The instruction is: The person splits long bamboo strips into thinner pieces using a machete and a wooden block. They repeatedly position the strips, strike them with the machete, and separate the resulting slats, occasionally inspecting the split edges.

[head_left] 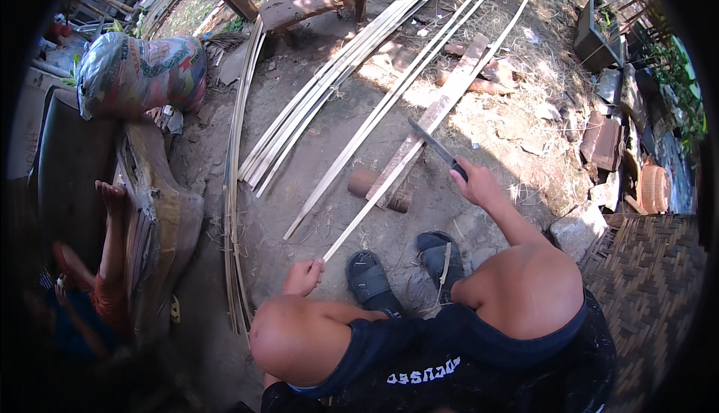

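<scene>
Far left: another person's bare foot and lower leg (112, 218) rest on a dark worn wooden bench (161, 211). Behind it, a stuffed multicolour plastic sack (138, 72). Next to the bench, a bundle of long curved bamboo strips (234, 173) lies on the dirt ground (314, 166), w/ a second fan of pale straight split bamboo slats (329, 83) angled up toward a rough log bench (311, 1).

Centre: left hand (303, 277) is closed around the near end of one long thin pale bamboo strip (389, 188), held just above the left knee. The strip runs diagonally up and right, crossing a flat weathered wooden plank (427, 128) that sits on a short brown round log (374, 188). Black sandals (404, 267) are on both feet, between the knees.

Right: right hand (473, 181) is wrapped tight on the handle of a long dark-bladed knife (431, 143); blade points up-left, edge near or on the strip approx. where it crosses the plank. Contact can't be confirmed.

Progress, as a judgement: many slats already lie split in piles, so a good share looks done; this strip looks mid-trim, far end unworked as far as visible. Far right: stacked bricks, scrap and a woven basket (655, 188), beside a woven bamboo mat (644, 263).
</scene>
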Demonstrator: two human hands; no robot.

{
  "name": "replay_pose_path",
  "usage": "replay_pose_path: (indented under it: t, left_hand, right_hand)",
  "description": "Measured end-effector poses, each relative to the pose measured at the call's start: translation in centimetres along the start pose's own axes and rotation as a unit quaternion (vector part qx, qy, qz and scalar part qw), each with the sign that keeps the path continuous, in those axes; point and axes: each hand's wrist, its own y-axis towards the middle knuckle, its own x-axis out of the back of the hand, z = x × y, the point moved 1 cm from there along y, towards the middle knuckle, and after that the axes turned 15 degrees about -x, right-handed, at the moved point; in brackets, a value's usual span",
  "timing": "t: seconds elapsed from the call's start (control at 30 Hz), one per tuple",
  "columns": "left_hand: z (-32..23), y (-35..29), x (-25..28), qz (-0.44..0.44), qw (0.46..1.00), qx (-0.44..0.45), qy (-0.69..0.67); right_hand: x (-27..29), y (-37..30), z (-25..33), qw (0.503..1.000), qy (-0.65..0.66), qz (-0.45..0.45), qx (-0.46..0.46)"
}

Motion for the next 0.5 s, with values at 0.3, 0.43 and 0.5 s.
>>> replay_pose_path:
  t: [0.3, 0.43, 0.5]
  left_hand:
    - [-4.2, 1.2, -2.9, -0.082, 0.953, -0.203, 0.210]
    - [0.9, -1.6, -0.8, 0.075, 0.996, -0.030, -0.049]
    - [-3.2, -0.4, -0.4, 0.112, 0.987, 0.049, -0.105]
  right_hand:
    - [1.6, 3.1, -5.0, 0.986, -0.022, -0.062, -0.153]
    - [5.0, 1.4, -1.0, 0.982, 0.086, -0.078, -0.149]
    - [3.6, -1.0, 1.0, 0.994, 0.072, -0.032, -0.072]
